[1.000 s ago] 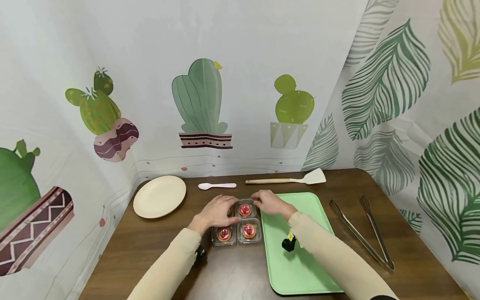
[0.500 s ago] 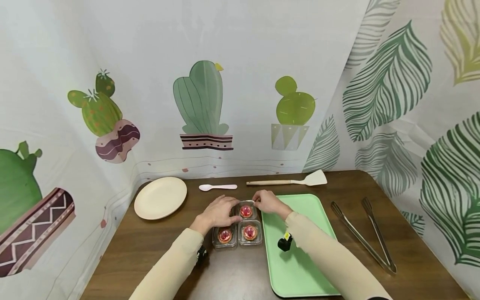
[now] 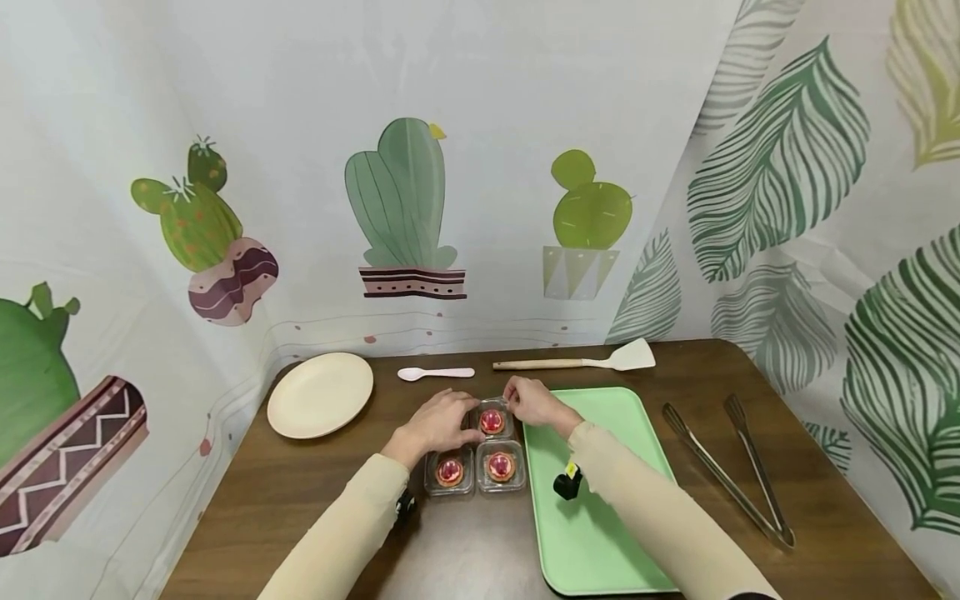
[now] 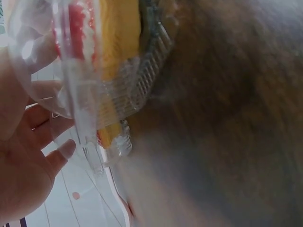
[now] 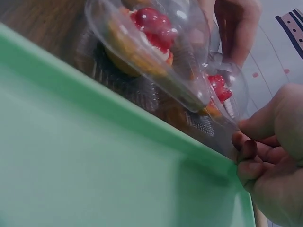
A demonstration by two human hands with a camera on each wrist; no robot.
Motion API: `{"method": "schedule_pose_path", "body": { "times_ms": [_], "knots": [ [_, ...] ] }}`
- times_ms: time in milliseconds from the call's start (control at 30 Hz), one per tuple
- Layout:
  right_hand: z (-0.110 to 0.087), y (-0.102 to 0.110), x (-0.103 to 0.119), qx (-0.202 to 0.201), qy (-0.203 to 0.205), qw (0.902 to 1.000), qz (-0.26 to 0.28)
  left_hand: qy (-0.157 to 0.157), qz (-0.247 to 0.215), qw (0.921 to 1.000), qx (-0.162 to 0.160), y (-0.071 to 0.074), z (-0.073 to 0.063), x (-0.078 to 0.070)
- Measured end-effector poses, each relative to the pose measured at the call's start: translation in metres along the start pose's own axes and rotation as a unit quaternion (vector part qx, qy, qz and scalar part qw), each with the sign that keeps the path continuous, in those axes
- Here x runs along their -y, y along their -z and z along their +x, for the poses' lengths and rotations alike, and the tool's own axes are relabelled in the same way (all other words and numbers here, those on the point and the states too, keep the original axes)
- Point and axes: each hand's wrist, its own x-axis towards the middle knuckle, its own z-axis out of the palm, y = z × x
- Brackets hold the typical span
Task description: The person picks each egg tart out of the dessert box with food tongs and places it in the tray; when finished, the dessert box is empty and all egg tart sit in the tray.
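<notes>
Clear plastic boxes with red-topped tarts stand close together mid-table: front left, front right and back right. My right hand pinches the far right corner of the back right box between thumb and fingers; its tart shows under the clear lid in the right wrist view. My left hand lies over the back left spot, fingers loosely extended and thumb pointing at the back right box. Whatever is beneath that palm is mostly hidden. In the left wrist view a nearer box partly covers the left hand.
A green tray lies right of the boxes, under my right forearm. Further right are metal tongs, spread apart. Along the back are a cream plate, a pale spoon and a white spatula with a wooden handle.
My right hand has drawn in slightly at the back right box's corner, and its fingers are more bunched. The left hand and the boxes have hardly moved.
</notes>
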Motion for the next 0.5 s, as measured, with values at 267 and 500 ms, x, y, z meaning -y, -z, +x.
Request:
{"method": "schedule_pose_path", "body": {
  "times_ms": [267,500],
  "knots": [
    [0.004,0.006,0.001,0.032,0.022,0.999,-0.023,0.004,-0.011,0.9999,-0.008,0.002,0.0,-0.001],
    [0.013,0.017,0.003,0.105,0.01,0.9944,-0.011,0.003,-0.002,1.0,0.0,0.001,0.001,-0.001]
  ]
}}
